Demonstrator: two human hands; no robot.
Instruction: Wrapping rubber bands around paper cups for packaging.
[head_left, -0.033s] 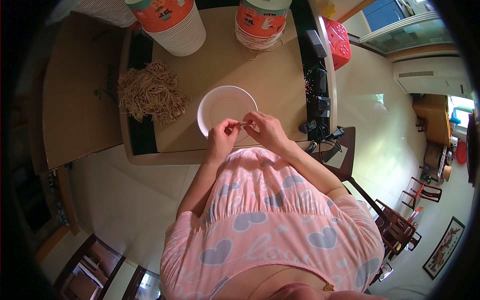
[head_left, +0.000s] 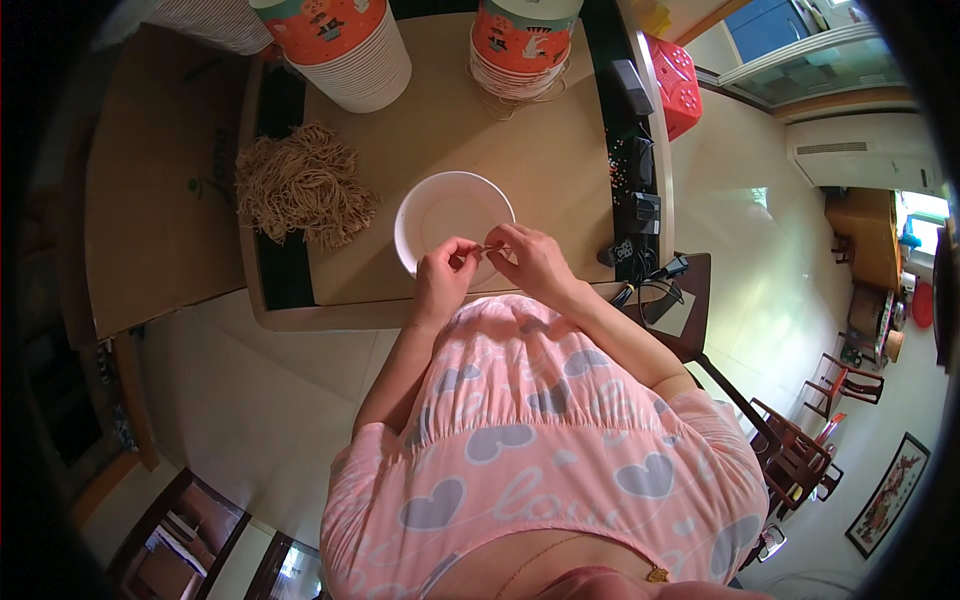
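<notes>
Over the near edge of a round white paper tub (head_left: pixel 412 222), my left hand (head_left: pixel 445 272) and my right hand (head_left: pixel 535 262) meet with fingers pinched. Between their fingertips runs a thin, light brown string (head_left: pixel 490 249), and both hands grip it; most of it is hidden by the fingers. The tub stands upright at the table's near side, its inside facing up. To its left lies a tangled heap of beige string (head_left: pixel 305 185).
Stacks of nested paper tubs with orange prints stand at the far left (head_left: pixel 350 55) and far middle (head_left: pixel 520 50), the latter with loose string around it. Black adapters (head_left: pixel 640 213) and cables line the table's right edge. A cardboard box (head_left: pixel 165 180) is at left, a red stool (head_left: pixel 675 85) beyond right.
</notes>
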